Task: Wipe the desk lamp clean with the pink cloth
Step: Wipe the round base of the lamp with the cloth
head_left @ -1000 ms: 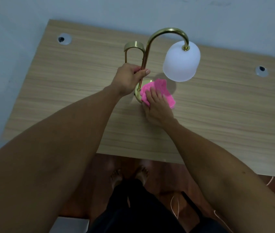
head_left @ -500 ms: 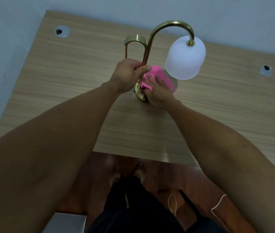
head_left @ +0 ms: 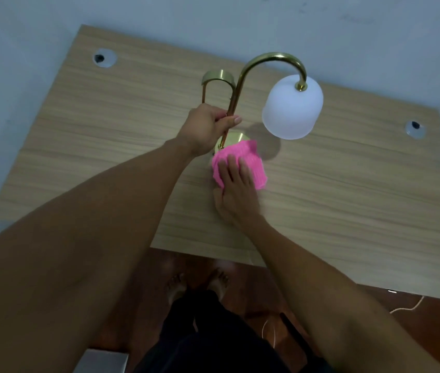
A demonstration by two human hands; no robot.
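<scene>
A brass desk lamp (head_left: 264, 60) with a curved neck and a white frosted shade (head_left: 291, 109) stands mid-desk. My left hand (head_left: 205, 127) is closed around the lower part of its stem. The pink cloth (head_left: 251, 162) lies spread over the front half of the round brass base (head_left: 233, 138). My right hand (head_left: 236, 192) presses flat on the cloth with its fingers spread, and covers the cloth's near edge. A second brass loop (head_left: 217, 78) rises behind the stem.
The wooden desk (head_left: 348, 184) has two cable grommets, one at the back left (head_left: 105, 57) and one at the right (head_left: 415, 127). A blue wall runs behind it. Below the near edge are my feet, a reddish floor and a white cable (head_left: 407, 308).
My right hand has drawn the cloth back from beside the stem toward me, onto the front of the base. The left hand keeps its hold on the stem.
</scene>
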